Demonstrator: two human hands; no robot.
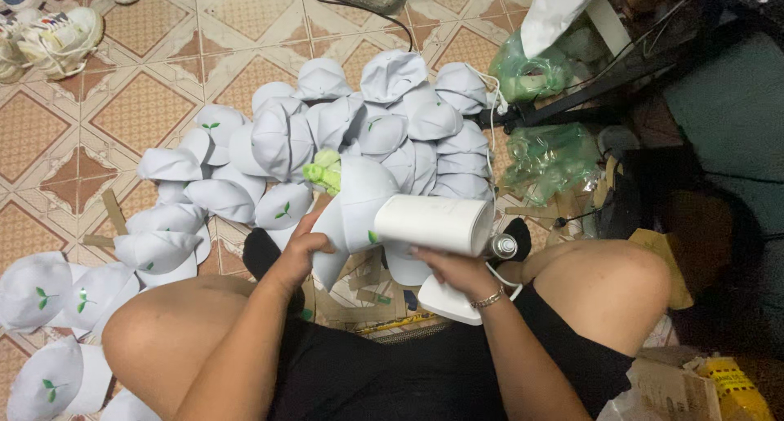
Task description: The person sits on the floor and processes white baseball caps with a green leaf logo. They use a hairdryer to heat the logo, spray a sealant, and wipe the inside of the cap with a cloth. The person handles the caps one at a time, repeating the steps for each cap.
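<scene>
Cap [353,202], white with a small green leaf mark, is held above the lap, between the bare knees, and serves as the landmark below. The left hand [304,245] is closed around the near left edge of the cap, fingers curled into the fabric. The right hand [456,271] is closed around the handle of a white steamer [434,225], whose cylindrical body is laid across the near right side of the cap, touching it. A bracelet [488,299] is worn on the right wrist. A white cord [506,278] is looped just right of the steamer. A light green cloth [325,171] is seen at the far left tip of the cap, touching it.

Cardboard strips [359,294] are spread on the tiled floor [131,102] below the cap. A pile of caps [351,123] of the same kind is heaped just beyond the cap. More caps [57,298] are scattered well to its left, near the left knee. Green plastic bags [543,155] are placed to the right of the cap, past the pile. A yellow packet [735,388] is set at the near right, well apart from the cap. Shoes [49,37] are lined up far to the left, beyond the pile.
</scene>
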